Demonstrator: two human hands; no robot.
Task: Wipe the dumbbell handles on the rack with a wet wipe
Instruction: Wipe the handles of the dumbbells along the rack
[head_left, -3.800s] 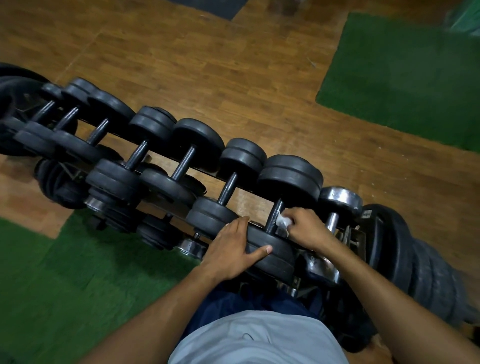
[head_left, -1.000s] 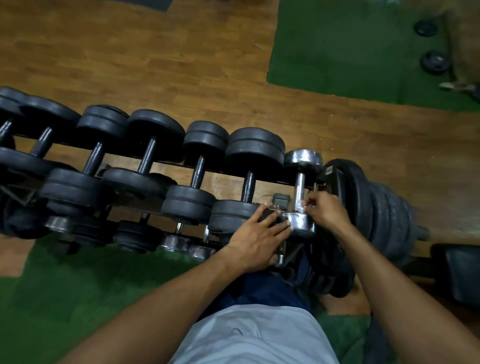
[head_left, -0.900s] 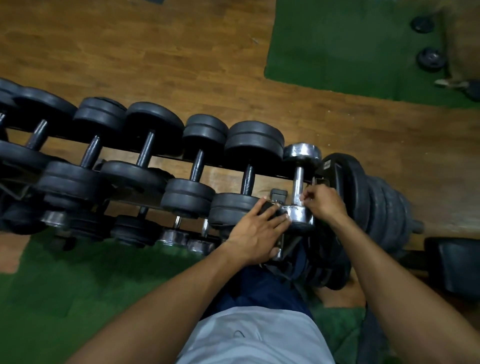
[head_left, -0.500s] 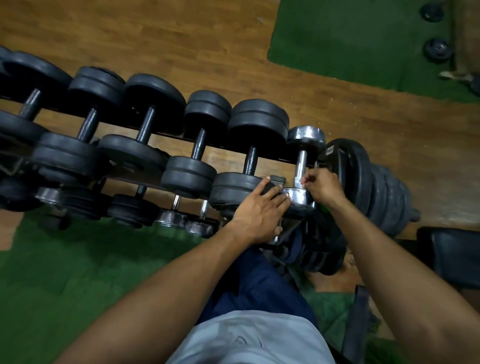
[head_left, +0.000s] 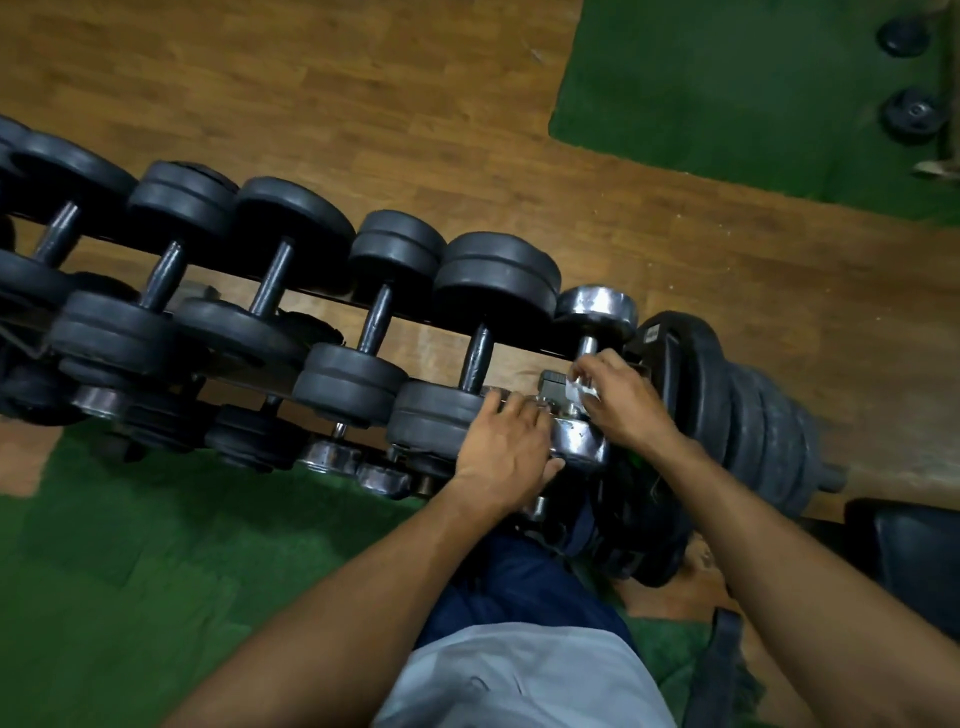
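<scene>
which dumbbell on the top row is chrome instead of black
The chrome dumbbell at the row's right end, next to the stacked plates. Its heads are shiny silver; every other top-row dumbbell has matte black heads. The right hand holds the wipe at its handle.

Floor: brown wood-plank flooring, worn. Green artificial-turf mat at upper right, carrying two small black round weight plates. A second green turf mat covers the lower left. Lighting dim, even.
</scene>
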